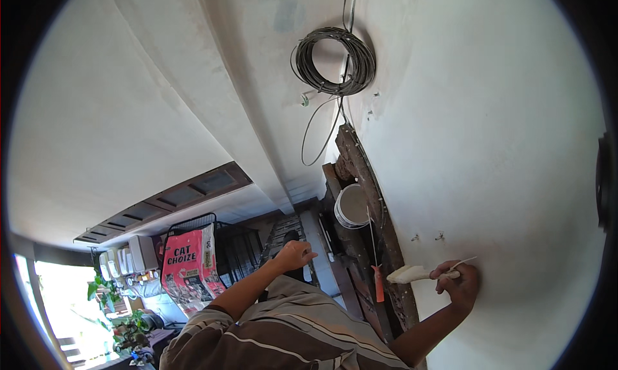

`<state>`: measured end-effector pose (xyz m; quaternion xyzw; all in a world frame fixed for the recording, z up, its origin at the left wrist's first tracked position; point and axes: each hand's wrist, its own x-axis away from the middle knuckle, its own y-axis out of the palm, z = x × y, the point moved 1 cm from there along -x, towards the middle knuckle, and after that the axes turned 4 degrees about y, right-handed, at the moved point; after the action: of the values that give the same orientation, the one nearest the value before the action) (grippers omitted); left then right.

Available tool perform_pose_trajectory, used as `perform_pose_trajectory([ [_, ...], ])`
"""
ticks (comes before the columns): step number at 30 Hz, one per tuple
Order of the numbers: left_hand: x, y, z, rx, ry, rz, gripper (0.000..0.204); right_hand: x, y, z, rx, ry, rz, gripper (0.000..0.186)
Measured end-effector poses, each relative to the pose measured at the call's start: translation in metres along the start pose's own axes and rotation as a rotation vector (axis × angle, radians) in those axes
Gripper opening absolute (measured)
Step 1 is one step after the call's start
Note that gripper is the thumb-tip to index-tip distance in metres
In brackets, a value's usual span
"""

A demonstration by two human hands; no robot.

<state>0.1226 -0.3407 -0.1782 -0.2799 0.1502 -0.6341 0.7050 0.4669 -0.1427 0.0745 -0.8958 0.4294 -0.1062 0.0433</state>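
My right hand (458, 283) is raised beside the white wall (508, 177) on the right. Its fingers are closed around a paintbrush (410, 275), whose pale, broad end points left, toward the wooden beam. My left hand (294, 255) is held in front of my body with its fingers curled in. What it grips, if anything, is hidden. Between the two hands, a paint roller (378, 284) with an orange handle hangs or leans at the beam. Farther off stands a white bucket (353, 206), with pale grey-white showing inside its rim.
A dark wooden beam (368, 170) runs along the wall's foot. Above hangs a coil of dark cable (368, 66) with a loose loop. Toward the left are a ladder (284, 231), a pink printed sack (187, 257), a black wire cage (237, 246) and plants (132, 328).
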Motion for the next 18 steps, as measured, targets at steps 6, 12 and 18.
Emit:
perform_pose_trajectory([
  [6, -0.001, -0.009, 0.015, 0.104, 0.195, 0.199, 0.022, -0.003, 0.007, -0.004, 0.106, -0.003, 0.004, 0.029],
  [12, -0.008, -0.019, 0.068, 0.248, 0.303, -0.186, 0.027, -0.013, 0.041, 0.008, 0.009, -0.039, 0.100, 0.020],
  [18, -0.010, -0.004, 0.121, 0.721, 0.053, -0.384, 0.041, -0.021, 0.108, 0.020, 0.384, -0.331, 0.239, 0.019],
])
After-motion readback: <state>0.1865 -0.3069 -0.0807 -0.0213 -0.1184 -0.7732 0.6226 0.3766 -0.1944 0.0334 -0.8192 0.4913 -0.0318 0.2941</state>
